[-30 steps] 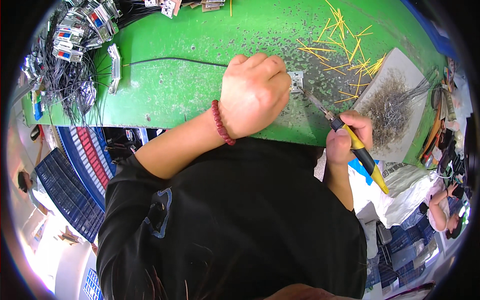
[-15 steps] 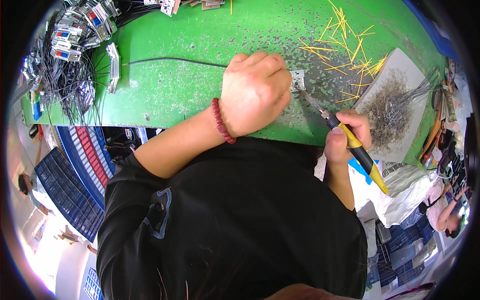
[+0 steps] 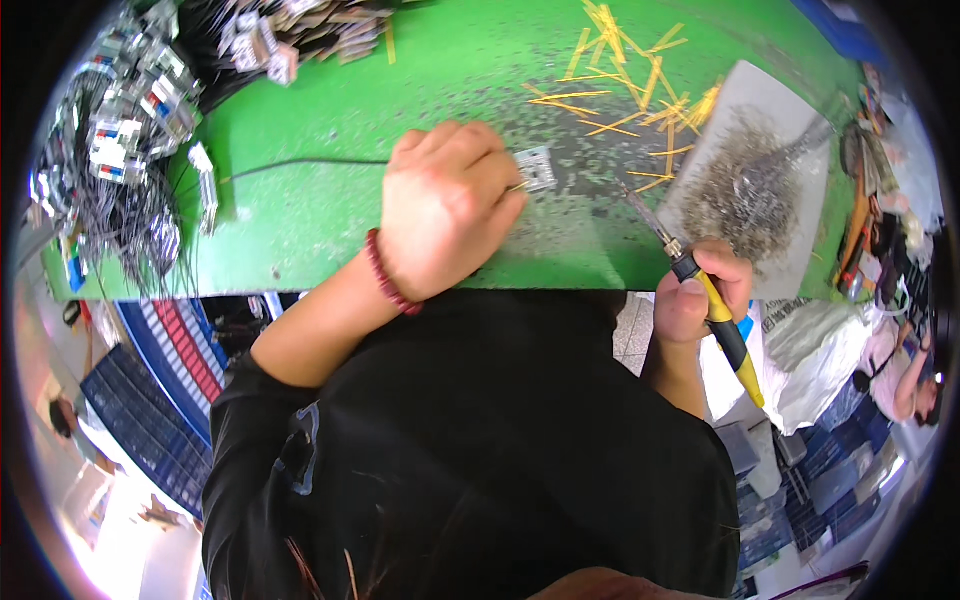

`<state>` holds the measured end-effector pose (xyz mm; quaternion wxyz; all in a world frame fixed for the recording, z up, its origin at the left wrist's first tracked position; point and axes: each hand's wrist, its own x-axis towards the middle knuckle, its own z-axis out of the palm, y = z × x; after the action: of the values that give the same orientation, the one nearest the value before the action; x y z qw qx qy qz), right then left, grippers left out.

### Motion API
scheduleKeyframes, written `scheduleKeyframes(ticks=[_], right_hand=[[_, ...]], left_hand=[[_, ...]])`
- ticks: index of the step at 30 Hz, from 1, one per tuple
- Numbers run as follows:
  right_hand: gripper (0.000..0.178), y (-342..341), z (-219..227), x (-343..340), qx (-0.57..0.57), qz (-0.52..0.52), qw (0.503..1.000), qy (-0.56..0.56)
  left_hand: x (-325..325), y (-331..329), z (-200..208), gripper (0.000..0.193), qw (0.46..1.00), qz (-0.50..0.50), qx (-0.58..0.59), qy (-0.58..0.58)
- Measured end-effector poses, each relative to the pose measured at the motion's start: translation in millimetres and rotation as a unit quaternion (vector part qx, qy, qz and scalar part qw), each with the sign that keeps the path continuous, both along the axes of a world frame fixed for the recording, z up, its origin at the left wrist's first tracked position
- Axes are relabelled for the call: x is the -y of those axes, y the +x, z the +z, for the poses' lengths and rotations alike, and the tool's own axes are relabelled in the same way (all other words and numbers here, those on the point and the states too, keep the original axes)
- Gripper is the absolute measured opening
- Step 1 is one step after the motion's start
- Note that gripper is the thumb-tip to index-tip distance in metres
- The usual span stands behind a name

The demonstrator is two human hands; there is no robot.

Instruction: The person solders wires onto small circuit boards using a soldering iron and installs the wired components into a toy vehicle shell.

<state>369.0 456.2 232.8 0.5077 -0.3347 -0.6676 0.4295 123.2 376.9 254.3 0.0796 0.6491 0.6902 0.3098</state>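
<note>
My right hand [image 3: 702,290] grips a yellow and black soldering iron [image 3: 722,325]. Its metal tip points up and left over the green bench [image 3: 330,220], apart from the board. Closed with its knuckles up, my left hand [image 3: 450,205] has a black cable [image 3: 310,161] running into it from the left. The fingertips are hidden beneath the hand. Just beyond its right side lies a small whitish circuit board [image 3: 536,169], partly covered by the fingers. A thin yellowish end shows between the fingers and the board.
Yellow strips [image 3: 640,75] lie scattered at the back right. Beside them is a grey board [image 3: 735,95] with a pile of dark metallic bits [image 3: 745,190]. Metal-housed connectors [image 3: 150,110] with black wires heap at the left. More flat boards [image 3: 340,35] are stacked at the back.
The soldering iron's tip has come away from the circuit board. My left hand and the board appear further left in view, and the whole view has shifted.
</note>
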Motion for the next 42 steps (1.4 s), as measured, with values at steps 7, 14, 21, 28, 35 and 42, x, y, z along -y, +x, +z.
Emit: scheduleKeyframes(ticks=[7,14,21,28,35,42], right_hand=[[0.027,32.1,-2.1,-16.7,-0.042,-0.092,0.992,0.08],[0.027,38.4,1.8,-18.3,-0.063,-0.091,0.991,0.08],[0.03,29.2,0.3,-22.0,-0.062,-0.089,0.991,0.073],[0.031,-3.9,3.8,-1.9,-0.068,0.018,0.998,-0.009],[0.035,-25.6,-10.6,9.6,-0.038,0.082,0.995,-0.042],[0.032,-29.9,-13.6,11.3,-0.022,0.077,0.996,-0.038]], left_hand=[[-71.7,22.1,6.3,0.013,0.998,-0.045,-0.017,0.03],[-98.9,40.6,-5.5,0.009,0.989,-0.039,-0.138,-0.035],[-87.3,14.8,2.3,0.009,0.992,-0.061,-0.095,0.058],[-8.7,-10.4,17.4,0.01,0.99,-0.032,0.136,0.0],[13.8,5.3,-11.6,0.014,0.999,0.042,0.014,0.028],[7.1,4.0,-14.3,0.015,0.999,0.03,0.012,0.043]])
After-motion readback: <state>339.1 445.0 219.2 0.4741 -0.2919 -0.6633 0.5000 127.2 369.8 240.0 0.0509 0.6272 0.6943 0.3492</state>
